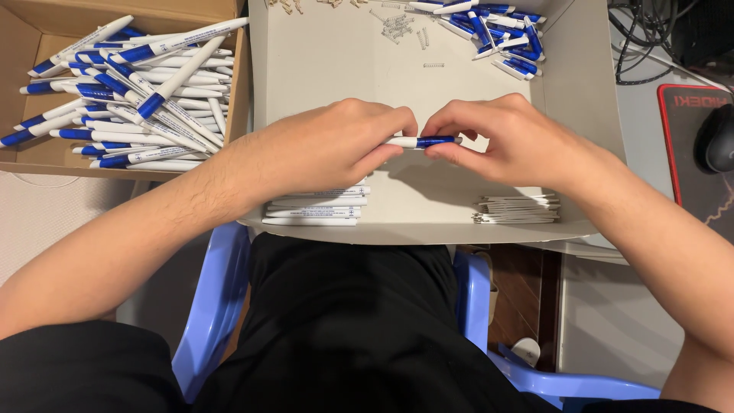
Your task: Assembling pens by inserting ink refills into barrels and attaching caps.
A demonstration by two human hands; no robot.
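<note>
Two hands meet over the white tray (336,65), and I see both gripping one pen (423,141). My left hand (329,145) pinches the white barrel; my right hand (512,141) has its fingertips closed narrowly on the blue end. The pen lies level, above the tray's middle. At the tray's near edge sit stacked white barrels (317,208) and thin refills (518,208). Blue pen parts (505,34) and small springs (397,27) lie at its far side. Left of the tray, a cardboard box (19,46) holds finished pens (130,92).

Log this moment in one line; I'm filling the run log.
left hand + right hand: hold blue-white pen | over white tray
</note>
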